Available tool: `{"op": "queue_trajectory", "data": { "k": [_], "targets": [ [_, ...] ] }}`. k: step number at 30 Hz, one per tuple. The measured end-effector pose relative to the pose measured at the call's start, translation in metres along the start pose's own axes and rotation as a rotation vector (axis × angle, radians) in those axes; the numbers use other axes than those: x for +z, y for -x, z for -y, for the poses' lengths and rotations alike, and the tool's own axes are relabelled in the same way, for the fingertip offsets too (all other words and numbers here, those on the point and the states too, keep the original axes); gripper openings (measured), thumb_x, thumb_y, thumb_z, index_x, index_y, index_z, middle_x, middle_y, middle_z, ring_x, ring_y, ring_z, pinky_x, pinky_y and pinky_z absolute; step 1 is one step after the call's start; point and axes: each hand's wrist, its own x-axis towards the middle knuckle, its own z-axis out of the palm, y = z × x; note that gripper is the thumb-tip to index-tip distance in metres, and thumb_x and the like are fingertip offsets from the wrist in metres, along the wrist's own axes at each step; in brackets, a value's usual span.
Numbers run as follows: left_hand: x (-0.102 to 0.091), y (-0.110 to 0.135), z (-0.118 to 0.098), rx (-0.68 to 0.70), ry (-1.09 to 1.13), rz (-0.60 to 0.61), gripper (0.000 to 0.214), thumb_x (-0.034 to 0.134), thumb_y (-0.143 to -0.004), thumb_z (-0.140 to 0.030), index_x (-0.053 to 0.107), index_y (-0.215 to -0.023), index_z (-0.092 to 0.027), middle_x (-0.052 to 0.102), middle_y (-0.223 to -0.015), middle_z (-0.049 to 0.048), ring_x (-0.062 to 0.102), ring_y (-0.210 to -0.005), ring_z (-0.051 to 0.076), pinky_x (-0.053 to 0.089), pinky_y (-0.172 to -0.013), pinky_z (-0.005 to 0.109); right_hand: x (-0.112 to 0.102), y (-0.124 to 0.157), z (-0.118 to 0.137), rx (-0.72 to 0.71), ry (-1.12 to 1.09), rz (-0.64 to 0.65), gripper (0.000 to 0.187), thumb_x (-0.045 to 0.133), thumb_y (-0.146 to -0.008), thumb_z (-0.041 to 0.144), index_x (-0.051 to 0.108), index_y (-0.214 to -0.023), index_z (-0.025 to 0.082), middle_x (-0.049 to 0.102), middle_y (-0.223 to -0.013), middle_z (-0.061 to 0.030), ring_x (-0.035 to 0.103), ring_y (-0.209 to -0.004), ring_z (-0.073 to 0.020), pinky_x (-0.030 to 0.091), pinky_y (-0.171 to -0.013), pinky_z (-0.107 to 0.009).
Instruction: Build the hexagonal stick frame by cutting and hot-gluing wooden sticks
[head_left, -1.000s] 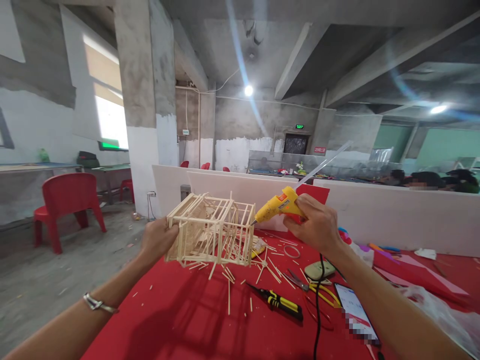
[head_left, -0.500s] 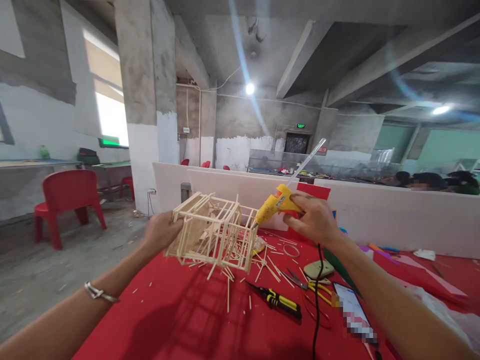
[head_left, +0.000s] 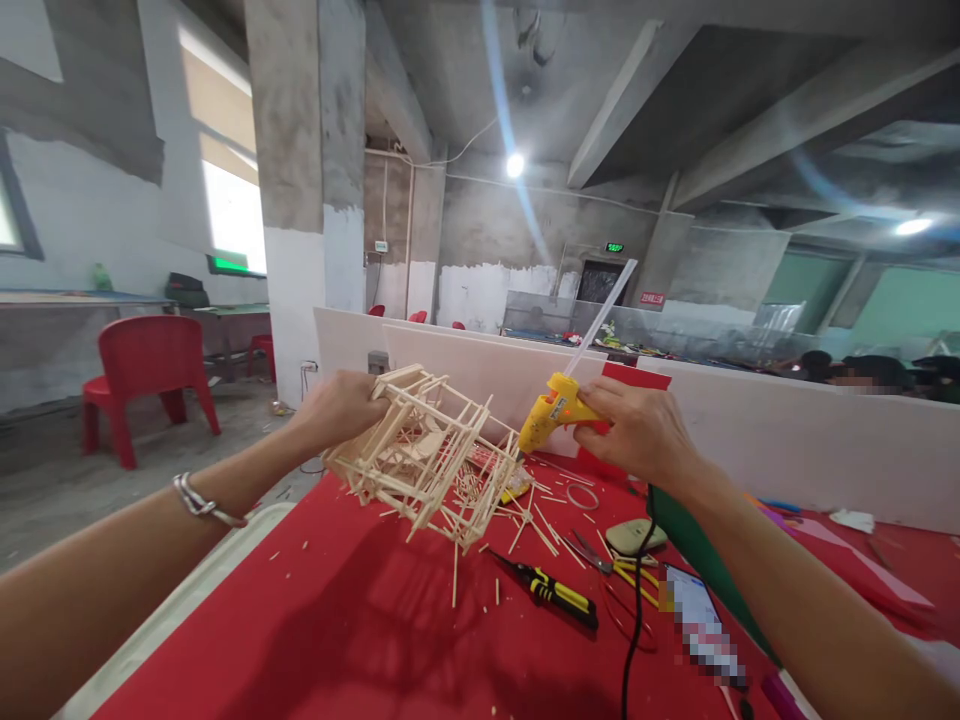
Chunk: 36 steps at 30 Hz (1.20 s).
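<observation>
My left hand (head_left: 346, 402) grips the upper left end of a model frame (head_left: 431, 450) built of thin wooden sticks. The frame is held tilted above the red tabletop, its right end lower. In my right hand (head_left: 630, 425) is a yellow hot glue gun (head_left: 553, 408) with a long clear glue stick (head_left: 604, 312) rising from its back. The gun's nozzle points down at the right end of the frame; whether it touches, I cannot tell. A black cord (head_left: 637, 610) hangs from the gun.
On the red table (head_left: 322, 630) lie loose wooden sticks, black-and-yellow pliers (head_left: 551, 592), yellow-handled cutters (head_left: 622, 570), a phone (head_left: 701, 620), a tape ring (head_left: 582, 496) and a grey-green mouse-shaped object (head_left: 636, 537). White boards (head_left: 787, 430) stand behind. A red chair (head_left: 150, 375) is at left.
The stick frame has tipped, its left end up and its right end down, as my left hand rose and turned. The glue gun has stayed by the frame's right end. The camera view has shifted slightly.
</observation>
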Motion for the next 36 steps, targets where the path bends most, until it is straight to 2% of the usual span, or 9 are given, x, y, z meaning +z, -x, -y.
{"op": "queue_trajectory", "data": {
  "k": [10, 18, 27, 31, 36],
  "targets": [
    [-0.017, -0.002, -0.01, 0.047, -0.088, 0.072, 0.042, 0.04, -0.075, -0.047, 0.069, -0.076, -0.017, 0.071, -0.083, 0.0154, 0.065, -0.076, 0.029, 0.034, -0.056, 0.03, -0.005, -0.003, 0.007, -0.124, 0.04, -0.026, 0.021, 0.056, -0.074, 0.026, 0.07, -0.089, 0.02, 0.067, -0.077, 0.0017, 0.05, -0.056, -0.0103, 0.018, -0.048, -0.026],
    [-0.013, -0.009, -0.009, 0.012, -0.05, 0.149, 0.039, 0.044, -0.068, -0.042, 0.071, -0.078, -0.015, 0.071, -0.09, 0.0198, 0.065, -0.087, 0.035, 0.043, -0.066, 0.035, -0.006, 0.003, 0.012, -0.21, 0.136, -0.107, 0.018, 0.056, -0.079, 0.024, 0.069, -0.09, 0.021, 0.066, -0.073, 0.0022, 0.047, -0.056, -0.0104, 0.016, -0.05, -0.028],
    [0.006, -0.013, 0.015, -0.104, 0.327, 0.354, 0.036, 0.058, -0.06, -0.05, 0.066, -0.061, -0.015, 0.068, -0.069, 0.0091, 0.063, -0.067, 0.024, 0.041, -0.051, 0.026, -0.004, 0.007, 0.011, -0.192, 0.2, -0.289, 0.014, 0.058, -0.078, 0.021, 0.066, -0.09, 0.02, 0.065, -0.073, 0.0031, 0.053, -0.062, -0.0108, 0.027, -0.054, -0.027],
    [0.022, -0.004, 0.019, -0.238, 0.523, 0.455, 0.029, 0.064, -0.053, -0.044, 0.065, -0.058, -0.015, 0.067, -0.065, 0.0084, 0.061, -0.057, 0.021, 0.041, -0.045, 0.026, -0.004, 0.007, 0.01, -0.113, 0.246, -0.408, 0.01, 0.061, -0.076, 0.021, 0.064, -0.085, 0.021, 0.066, -0.075, 0.003, 0.053, -0.062, -0.0109, 0.028, -0.053, -0.027],
    [0.038, 0.017, 0.018, -0.373, 0.755, 0.594, 0.022, 0.066, -0.049, -0.034, 0.066, -0.059, -0.014, 0.07, -0.068, 0.01, 0.064, -0.058, 0.023, 0.047, -0.046, 0.027, -0.005, 0.004, 0.014, -0.068, 0.265, -0.441, 0.011, 0.059, -0.078, 0.023, 0.065, -0.086, 0.02, 0.067, -0.076, 0.0023, 0.053, -0.061, -0.0112, 0.029, -0.053, -0.027]
  ]
}}
